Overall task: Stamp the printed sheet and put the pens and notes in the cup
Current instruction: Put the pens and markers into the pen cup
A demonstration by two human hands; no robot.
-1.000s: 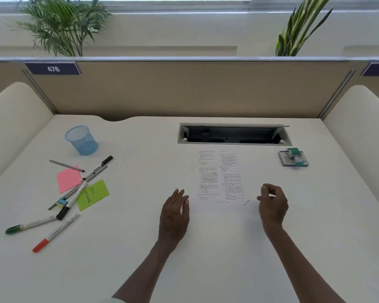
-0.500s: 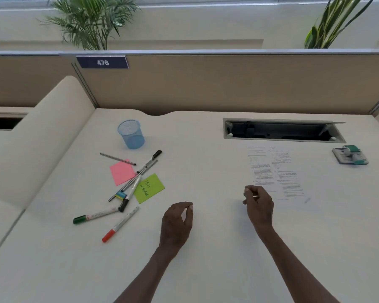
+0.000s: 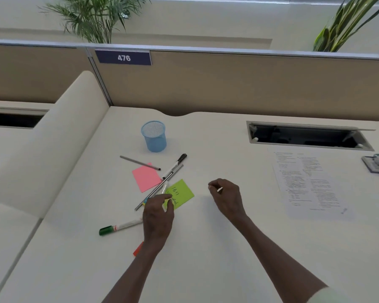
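Note:
A blue mesh cup stands upright at the back left of the desk. In front of it lie a pink note, a green note with handwriting, a thin grey pen, a black-capped marker and a green-capped marker. A red-capped marker is mostly hidden under my left forearm. My left hand hovers over the near ends of the pens and the green note's edge, fingers curled and slightly apart. My right hand is loosely closed beside the green note. The printed sheet and a green stamp lie to the right.
An open cable slot is cut into the desk behind the sheet. A tan partition with a label reading 476 closes the back. A cream curved side divider borders the desk on the left.
My left hand has moved left and forward onto the pile of pens and notes. My right hand has left the printed sheet and drifted left. The view has swung left.

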